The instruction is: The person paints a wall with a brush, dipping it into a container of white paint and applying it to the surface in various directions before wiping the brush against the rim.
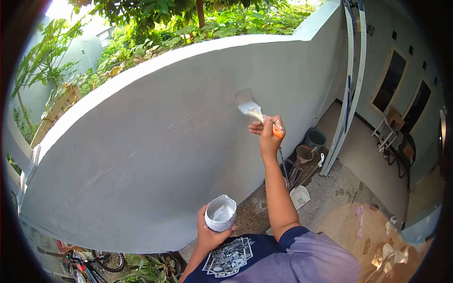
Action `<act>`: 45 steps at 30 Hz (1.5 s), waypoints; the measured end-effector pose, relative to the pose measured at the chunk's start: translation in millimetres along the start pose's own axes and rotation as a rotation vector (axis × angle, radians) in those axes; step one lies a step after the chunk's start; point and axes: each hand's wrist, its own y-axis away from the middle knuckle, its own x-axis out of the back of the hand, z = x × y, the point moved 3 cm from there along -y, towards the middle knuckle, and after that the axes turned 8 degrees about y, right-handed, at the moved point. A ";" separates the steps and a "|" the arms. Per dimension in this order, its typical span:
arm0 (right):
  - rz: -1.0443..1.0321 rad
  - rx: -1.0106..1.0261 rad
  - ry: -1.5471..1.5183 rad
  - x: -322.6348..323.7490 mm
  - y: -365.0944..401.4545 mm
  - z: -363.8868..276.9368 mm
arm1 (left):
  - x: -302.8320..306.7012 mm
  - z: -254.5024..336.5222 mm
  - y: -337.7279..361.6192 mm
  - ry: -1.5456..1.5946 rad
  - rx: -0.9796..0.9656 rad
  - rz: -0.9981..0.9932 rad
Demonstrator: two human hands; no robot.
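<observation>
In my right hand [270, 130] I grip a paintbrush [255, 111] with an orange-tipped handle. Its white, paint-loaded bristles press against the grey wall [155, 137], beside a darker, wet-looking patch. Down near my chest, my left hand [210, 236] wraps round a white paint container [220, 213] with a jagged rim. White paint shows inside it and coats its inner side. Faint pinkish scuffs mark the wall left of the brush.
A metal ladder [351, 80] stands on the right. Beside the wall's foot are a dark bucket [314, 138], a brown pot [304, 153] and a white dustpan [300, 196]. A bicycle [101, 264] is at lower left; plants [165, 28] grow beyond the wall.
</observation>
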 end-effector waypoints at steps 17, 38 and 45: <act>-0.129 -0.079 0.451 -45.6 -64.7 -81.5 | 50.3 -2.6 23.1 0.106 -0.001 -0.009; -0.013 0.007 0.247 20.7 -29.8 -10.7 | 112.6 -21.1 47.4 0.047 0.049 0.010; -0.219 -0.368 0.656 52.7 23.8 79.6 | 110.3 -26.2 41.3 0.053 0.058 -0.023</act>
